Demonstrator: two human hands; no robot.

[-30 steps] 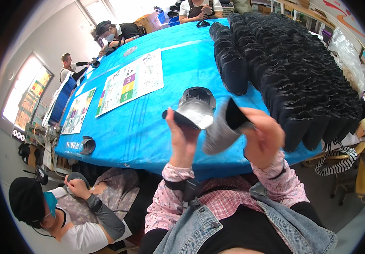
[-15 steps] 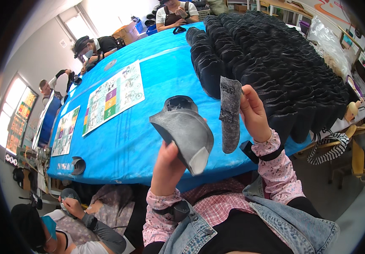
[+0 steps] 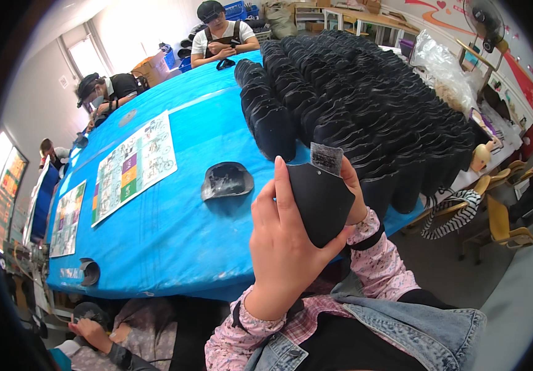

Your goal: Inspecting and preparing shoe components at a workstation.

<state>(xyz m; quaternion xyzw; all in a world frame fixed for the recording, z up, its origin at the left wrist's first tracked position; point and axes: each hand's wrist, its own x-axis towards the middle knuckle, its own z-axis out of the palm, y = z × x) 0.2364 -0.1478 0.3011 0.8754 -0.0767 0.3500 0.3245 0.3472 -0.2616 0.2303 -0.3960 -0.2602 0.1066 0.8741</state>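
Between my two hands is a curved black moulded shell (image 3: 323, 204), its smooth dark face toward me and a small hole near its upper edge. A grey fuzzy strip (image 3: 327, 159) sticks up at the shell's top right corner. My left hand (image 3: 288, 232) is closed round the shell's left side, fingers up along it and thumb across its lower edge. My right hand (image 3: 356, 191) grips the right side near the strip, its fingers partly hidden behind the shell. Another dark shell (image 3: 227, 181) with a shiny patch rests on the table just beyond my left hand.
Long rows of nested black shells (image 3: 365, 105) fill the right of the blue-covered table (image 3: 186, 247). Printed sheets (image 3: 135, 167) lie at left, near a small curved dark piece (image 3: 89, 272). Co-workers (image 3: 220, 37) sit around the table. Yellow chairs (image 3: 502, 222) stand at right.
My hands have come together. The shell has turned from its grey side to its black face, and the strip has moved from apart to the shell's top edge. The view has shifted.
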